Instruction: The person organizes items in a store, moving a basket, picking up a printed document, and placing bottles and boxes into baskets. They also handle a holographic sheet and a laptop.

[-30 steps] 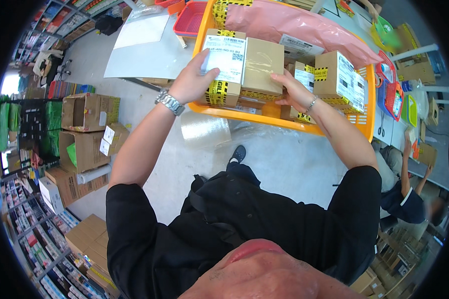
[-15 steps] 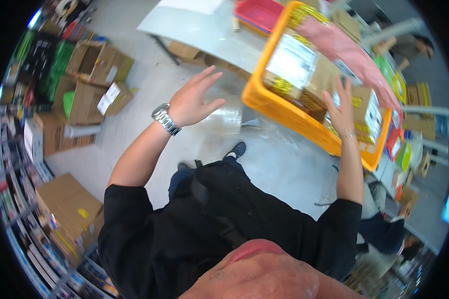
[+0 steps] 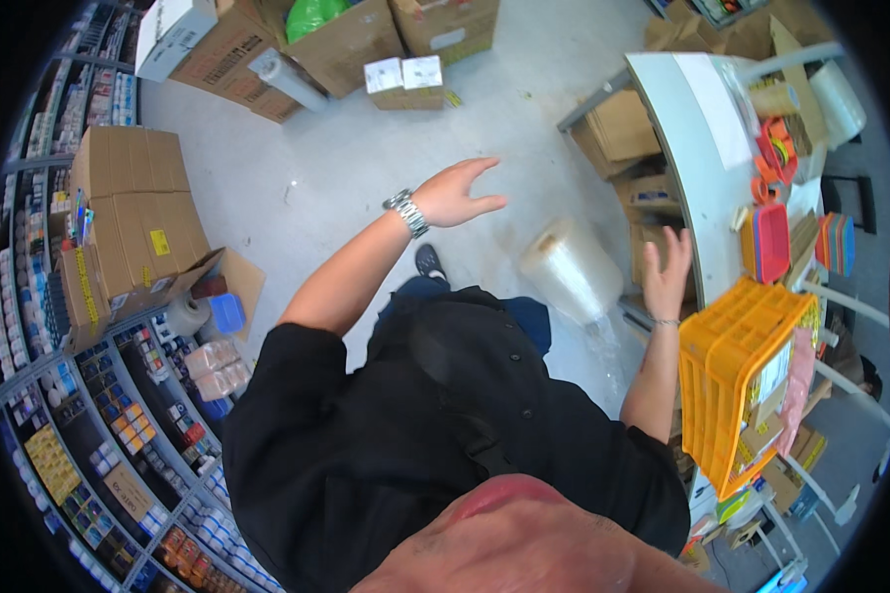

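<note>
My left hand point(image 3: 457, 194) is held out over the floor with its fingers apart and nothing in them. A metal-band watch point(image 3: 406, 212) is on that wrist. Raised beside the table edge, my right hand point(image 3: 667, 274) is open too, with its fingers spread and holding nothing. Nearest to it is a yellow plastic crate point(image 3: 714, 371), which stands on the right and contains parcels and a pink wrapped bundle point(image 3: 799, 381). Between my hands, lower down, a large roll of clear wrap point(image 3: 571, 269) stands on the floor.
A white table point(image 3: 695, 163) runs along the right, bearing stacked coloured trays point(image 3: 767, 243). Flattened cartons point(image 3: 620, 127) sit beneath it. Open cardboard boxes point(image 3: 341, 47) and a small labelled carton point(image 3: 405, 87) are ahead. Stocked shelves point(image 3: 119, 415) and a tall carton stack point(image 3: 140, 222) line the left.
My body has turned left, so the crate now appears farther right and the shelves show more. The left shoe has shifted. Both hands stay raised and open.
</note>
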Available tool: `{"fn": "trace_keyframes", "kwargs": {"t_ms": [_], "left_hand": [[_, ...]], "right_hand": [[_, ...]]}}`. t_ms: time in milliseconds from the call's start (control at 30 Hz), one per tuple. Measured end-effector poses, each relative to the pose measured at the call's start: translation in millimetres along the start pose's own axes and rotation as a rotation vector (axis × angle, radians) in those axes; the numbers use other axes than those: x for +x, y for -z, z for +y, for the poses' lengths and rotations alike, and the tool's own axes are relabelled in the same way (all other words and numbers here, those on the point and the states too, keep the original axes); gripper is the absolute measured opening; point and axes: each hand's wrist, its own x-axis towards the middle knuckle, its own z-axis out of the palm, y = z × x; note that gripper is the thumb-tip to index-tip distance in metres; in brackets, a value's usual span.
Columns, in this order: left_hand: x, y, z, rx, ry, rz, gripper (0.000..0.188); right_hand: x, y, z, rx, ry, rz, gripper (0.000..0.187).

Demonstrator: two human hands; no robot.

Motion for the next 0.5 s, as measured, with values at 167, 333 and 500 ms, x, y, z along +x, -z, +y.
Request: {"fn": "trace_keyframes", "kwargs": {"t_ms": [167, 333, 500], "left_hand": [[1, 80, -147, -0.384, 0.309, 0.128, 0.072], [30, 138, -281, -0.808, 0.770, 0.353, 0.063], [63, 189, -421, -0.946, 0.908, 0.551, 0.059]], "right_hand": [[75, -122, -43, 0.106, -0.156, -0.279, 0.061], [169, -256, -49, 0.246, -0.296, -0.482, 0.062], [307, -457, -42, 0.581, -0.622, -0.647, 0.065]]}}
